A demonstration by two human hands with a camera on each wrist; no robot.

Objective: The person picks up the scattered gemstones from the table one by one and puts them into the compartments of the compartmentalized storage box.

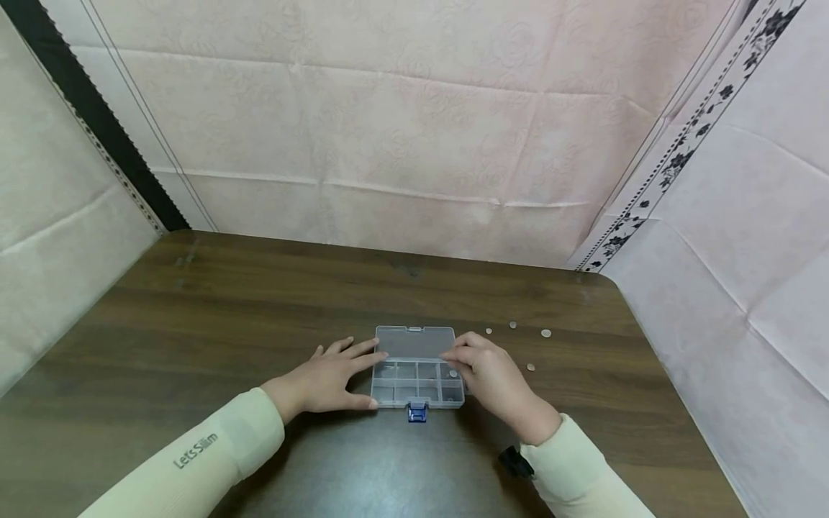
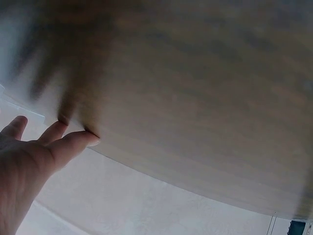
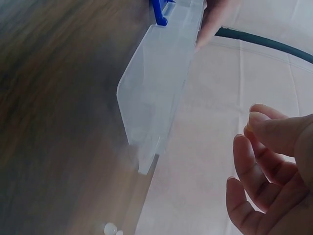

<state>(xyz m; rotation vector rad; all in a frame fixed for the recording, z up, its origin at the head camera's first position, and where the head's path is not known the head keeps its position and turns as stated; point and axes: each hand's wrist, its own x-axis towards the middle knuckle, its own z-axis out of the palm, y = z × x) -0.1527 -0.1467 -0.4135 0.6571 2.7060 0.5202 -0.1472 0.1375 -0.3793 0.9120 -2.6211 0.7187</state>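
Note:
A clear plastic compartment box (image 1: pixel 417 388) with a blue latch (image 1: pixel 417 413) lies on the table, its lid (image 1: pixel 414 342) swung back away from the person. The left hand (image 1: pixel 333 378) is spread flat at the box's left edge, fingers touching the lid and thumb by the front corner. Over the right-hand compartments is the right hand (image 1: pixel 488 374), thumb and index fingertips pinched together. In the right wrist view that pinch (image 3: pixel 252 122) is close up; I cannot tell whether anything small is between the fingertips. A small pale disc (image 1: pixel 453 373) shows in a right compartment.
Several small round pale discs (image 1: pixel 546 333) lie on the brown wooden table (image 1: pixel 259 309) to the right of the box. Pale patterned cloth (image 1: pixel 388 144) hangs behind the table and at both sides. A black object (image 1: pixel 516 462) is at the right wrist.

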